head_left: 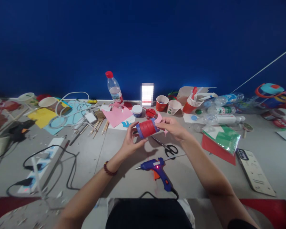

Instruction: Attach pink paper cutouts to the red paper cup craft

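A red cylinder with blue-purple ends (147, 128) lies sideways above the table between both hands. My left hand (131, 138) grips its left end, the thumb below it. At the right end, my right hand (173, 128) pinches a curved pink paper piece (158, 118) against the cylinder. Whether that piece is attached cannot be made out. Just below are black-handled scissors (171, 150), lying on the table. Nearer to me rests a blue hot glue gun (154, 164), its red light lit and nozzle pointing left.
Behind the hands stand a white-lidded jar (137, 110), an open red jar (150, 113), paper cups (162, 103) and a water bottle (115, 90). Plastic bottles (219, 120) and a phone (255, 173) lie to the right. A power strip (41, 165) with cords is at left.
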